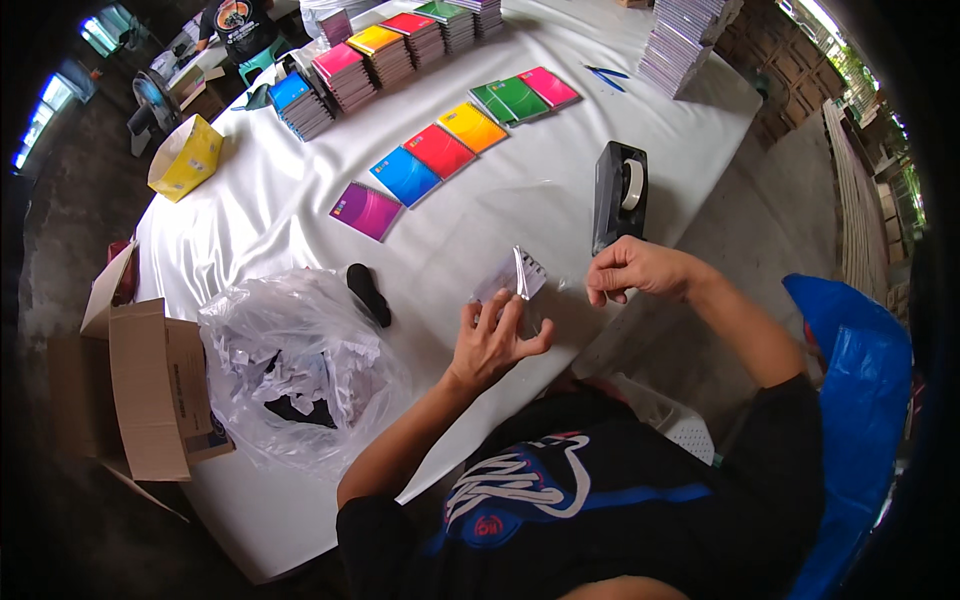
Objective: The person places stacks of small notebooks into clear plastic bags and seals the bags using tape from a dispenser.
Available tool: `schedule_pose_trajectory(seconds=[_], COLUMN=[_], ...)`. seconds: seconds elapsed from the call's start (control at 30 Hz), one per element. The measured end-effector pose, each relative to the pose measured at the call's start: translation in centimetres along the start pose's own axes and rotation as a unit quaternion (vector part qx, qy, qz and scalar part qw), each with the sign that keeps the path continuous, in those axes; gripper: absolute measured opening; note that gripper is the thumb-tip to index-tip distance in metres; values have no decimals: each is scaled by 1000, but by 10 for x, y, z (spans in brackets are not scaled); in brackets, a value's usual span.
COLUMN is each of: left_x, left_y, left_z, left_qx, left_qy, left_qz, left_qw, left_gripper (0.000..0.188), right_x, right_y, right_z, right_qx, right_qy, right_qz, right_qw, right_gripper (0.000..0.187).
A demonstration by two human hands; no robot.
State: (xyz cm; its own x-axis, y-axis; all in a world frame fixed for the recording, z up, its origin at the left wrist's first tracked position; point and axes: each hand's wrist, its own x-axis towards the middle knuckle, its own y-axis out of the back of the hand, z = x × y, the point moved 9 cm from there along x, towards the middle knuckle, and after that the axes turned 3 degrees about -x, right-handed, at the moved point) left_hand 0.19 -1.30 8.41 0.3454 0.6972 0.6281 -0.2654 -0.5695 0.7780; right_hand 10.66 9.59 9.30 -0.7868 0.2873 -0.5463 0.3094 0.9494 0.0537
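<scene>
Before me on the table lies a small pale spiral notebook under shiny clear plastic, its dark binding rings at the right end. Bent fingers of my left hand hold it down by the near edge, with the thumb apart. To the right, my right hand hovers near the table edge, closed in a pinch; whatever it may grip is too small to make out. Just beyond that hand stands a black tape dispenser with a pale roll. Spiral notebooks with coloured covers, including a purple one and a red one, lie in a row farther back.
Stacked notebooks line the far side, with another tall stack at far right. Blue scissors lie near it. On the left are a yellow container, a cardboard box, a plastic bag of scraps and a dark object.
</scene>
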Motion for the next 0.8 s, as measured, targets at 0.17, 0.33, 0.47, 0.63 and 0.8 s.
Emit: schedule_pose_trajectory(seconds=[0.17,0.33,0.47,0.63,0.8], left_x=[-7,-14,-12,-14,6], left_y=[-2,0,1,-4,0], left_z=[-12,-20,-20,-23,-36], left_qx=[-75,-84,-93,-82,-61], left_qy=[77,126,138,156,278], left_qz=[53,97,105,72,-86], left_qw=[993,984,980,982,955], left_gripper=[22,14,14,23,54], right_x=[13,39,59,62,66], right_y=[-7,-32,-41,-40,-32], right_z=[-15,-6,44,53,72], right_qx=[-37,128,171,131,112], right_qy=[115,150,62,51,59], right_qz=[101,173,229,278,292], right_qw=[987,965,956,950,948], right_gripper=[31,30,32,38,43])
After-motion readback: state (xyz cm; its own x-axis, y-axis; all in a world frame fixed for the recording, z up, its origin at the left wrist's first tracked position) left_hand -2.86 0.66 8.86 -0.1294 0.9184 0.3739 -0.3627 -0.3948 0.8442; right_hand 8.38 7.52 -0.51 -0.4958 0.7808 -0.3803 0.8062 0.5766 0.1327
